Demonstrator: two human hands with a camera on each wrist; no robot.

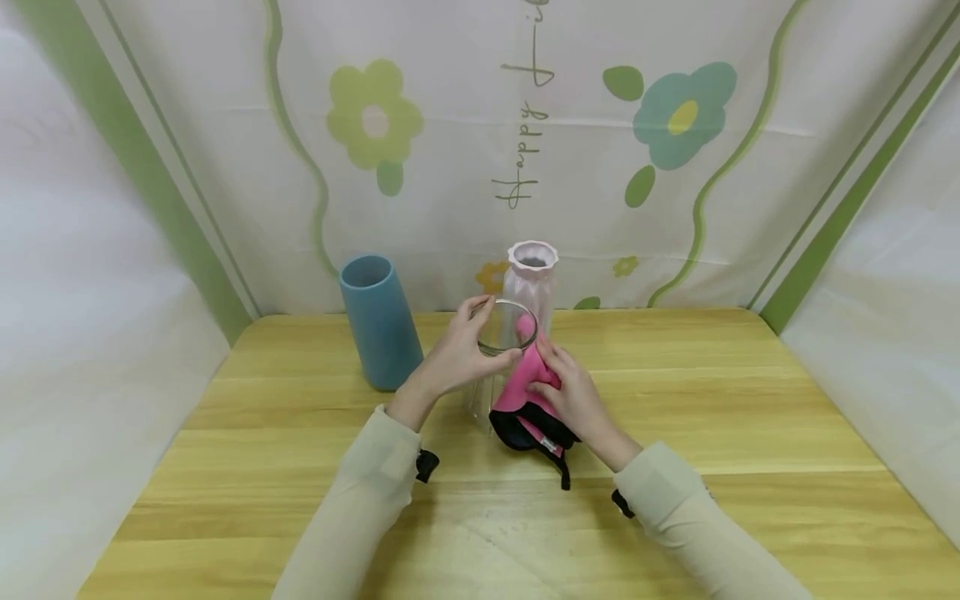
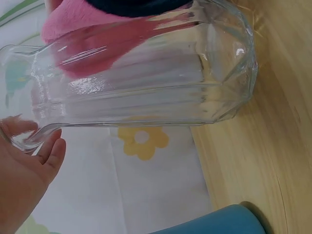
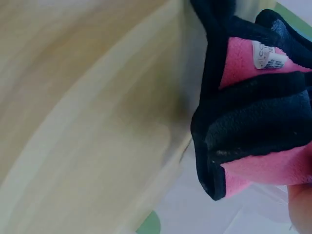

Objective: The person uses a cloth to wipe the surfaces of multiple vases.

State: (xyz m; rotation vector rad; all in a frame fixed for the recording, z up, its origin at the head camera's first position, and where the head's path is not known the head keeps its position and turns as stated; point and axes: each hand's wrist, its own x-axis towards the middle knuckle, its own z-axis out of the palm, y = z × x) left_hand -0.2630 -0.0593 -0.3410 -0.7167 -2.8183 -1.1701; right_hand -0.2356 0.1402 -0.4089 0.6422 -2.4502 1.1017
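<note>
A clear glass vase [image 1: 483, 402] with a faceted body stands on the wooden table, its round mouth facing up. Near the top my left hand [image 1: 459, 352] grips it, thumb and fingers spread around the neck and rim. My right hand [image 1: 576, 398] pinches a pink fleecy cloth item [image 1: 521, 385] with black edging against the vase's right side, close to the rim. In the right wrist view a white label [image 3: 267, 56] shows on the pink item's inner side, and a dark strap hangs from it. Whether part of it enters the mouth, I cannot tell.
A tall blue vase [image 1: 382, 333] stands to the left of the glass one. Right behind the glass vase is a pale pink vase [image 1: 528, 287] with a scalloped rim. A printed curtain [image 1: 450, 167] closes off the table's back edge.
</note>
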